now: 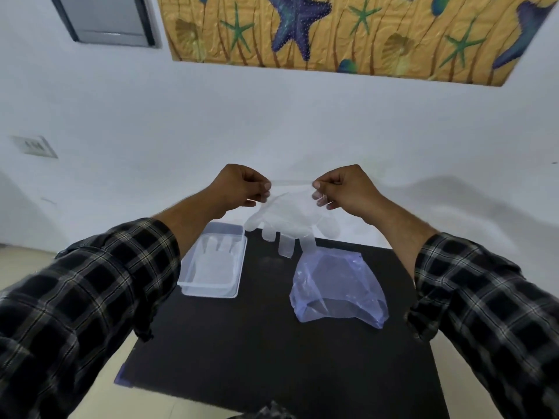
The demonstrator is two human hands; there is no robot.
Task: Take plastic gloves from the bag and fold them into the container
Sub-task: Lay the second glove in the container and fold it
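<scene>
A clear plastic glove (287,220) hangs in the air above the far edge of the black table, cuff up and fingers pointing down. My left hand (240,187) pinches the cuff's left corner and my right hand (343,189) pinches its right corner, stretching the cuff between them. Below on the right lies a bluish transparent bag (337,287), crumpled and open toward me. At the left of the table stands a clear rectangular container (239,269) with a flat glove (213,261) lying inside it.
The black table (272,358) stands against a white wall. Its front and middle surface is bare. A dark crumpled item (272,411) shows at the near edge. Pale floor lies to the left of the table.
</scene>
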